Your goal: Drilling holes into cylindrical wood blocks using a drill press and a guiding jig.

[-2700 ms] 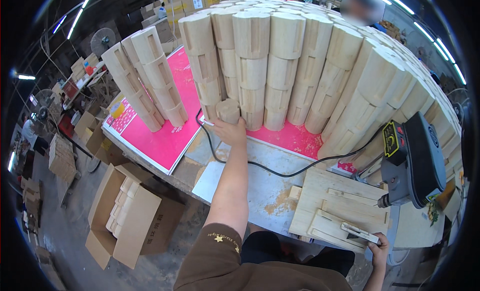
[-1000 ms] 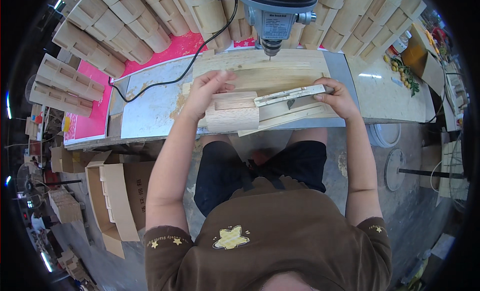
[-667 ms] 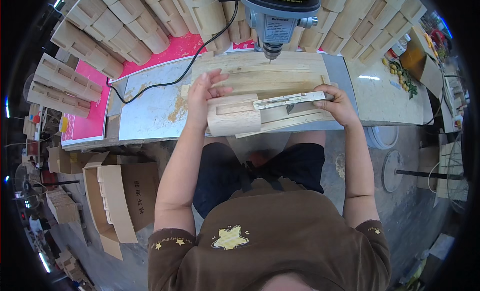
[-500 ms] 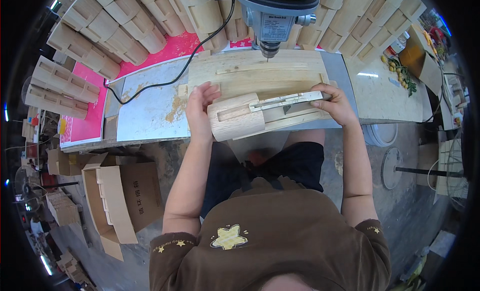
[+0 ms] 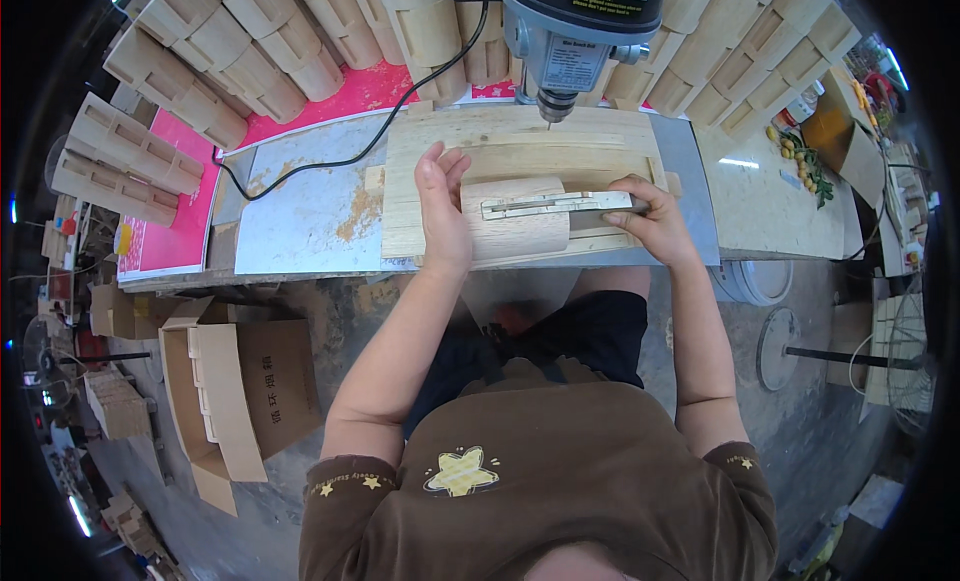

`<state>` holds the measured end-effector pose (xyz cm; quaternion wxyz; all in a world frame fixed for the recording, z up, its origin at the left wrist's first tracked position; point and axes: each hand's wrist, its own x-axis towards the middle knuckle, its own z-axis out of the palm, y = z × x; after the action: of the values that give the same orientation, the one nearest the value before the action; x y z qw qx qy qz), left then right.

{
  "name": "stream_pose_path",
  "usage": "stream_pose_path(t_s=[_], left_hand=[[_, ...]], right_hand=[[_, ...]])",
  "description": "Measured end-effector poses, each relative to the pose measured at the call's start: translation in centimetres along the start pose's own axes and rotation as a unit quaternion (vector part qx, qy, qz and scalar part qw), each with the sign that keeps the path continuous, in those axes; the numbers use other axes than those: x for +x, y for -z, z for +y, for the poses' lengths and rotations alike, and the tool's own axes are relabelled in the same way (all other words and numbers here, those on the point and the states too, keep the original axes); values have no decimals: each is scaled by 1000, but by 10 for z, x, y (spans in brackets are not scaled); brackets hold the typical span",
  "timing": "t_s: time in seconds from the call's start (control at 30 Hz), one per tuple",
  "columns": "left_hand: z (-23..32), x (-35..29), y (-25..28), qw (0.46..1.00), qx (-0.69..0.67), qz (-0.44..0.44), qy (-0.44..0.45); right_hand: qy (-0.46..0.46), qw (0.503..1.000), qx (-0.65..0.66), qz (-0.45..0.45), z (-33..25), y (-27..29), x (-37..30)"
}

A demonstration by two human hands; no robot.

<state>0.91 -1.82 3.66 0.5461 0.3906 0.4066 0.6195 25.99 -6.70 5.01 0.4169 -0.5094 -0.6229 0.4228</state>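
A pale wooden cylinder (image 5: 515, 236) lies on its side on a wooden board at the bench's front. My left hand (image 5: 443, 206) stands at its left end, palm against the wood, fingers extended. A narrow, pale, bar-shaped piece (image 5: 560, 204) lies lengthwise along the cylinder's top, where the slot is, and covers most of that slot. My right hand (image 5: 652, 219) grips the bar's right end between thumb and fingers; the part inside the hand is hidden. Just behind, a bench drill (image 5: 575, 51) points its thin bit (image 5: 549, 126) down at the board, apart from the cylinder.
The wooden board (image 5: 405, 201) carries raised strips. A black cable (image 5: 372, 141) curves across the bench's left. Several slotted wooden cylinders (image 5: 200, 46) stand along the back. An open cardboard box (image 5: 250, 391) sits on the floor at left, a white bucket (image 5: 755, 281) under the bench at right.
The cylinder has shifted right and turned straighter, with my left hand now against its end. The bar reaches further left along the cylinder's top, and my right hand has moved slightly left.
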Motion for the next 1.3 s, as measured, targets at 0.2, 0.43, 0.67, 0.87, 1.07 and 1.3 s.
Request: stream_pose_path(t_s=[0.2, 0.43, 0.67, 0.87, 1.07, 1.3], left_hand=[[-26, -35, 48, 953, 215, -77, -198], [-17, -46, 30, 816, 483, -146, -282], [-28, 13, 19, 802, 533, -123, -240], [-22, 29, 31, 825, 518, -144, -176], [-25, 30, 39, 810, 530, -137, -210], [-25, 29, 34, 806, 530, -134, -228]], right_hand=[[119, 962, -220, 112, 9, 0, -8], [23, 965, -190, 178, 18, 19, 2], [66, 960, -162, 219, 37, 18, 45], [32, 973, -143, 181, 12, 4, 45], [204, 952, 21, 229, -84, 51, 67], [148, 915, -273, 259, -182, 67, 151]])
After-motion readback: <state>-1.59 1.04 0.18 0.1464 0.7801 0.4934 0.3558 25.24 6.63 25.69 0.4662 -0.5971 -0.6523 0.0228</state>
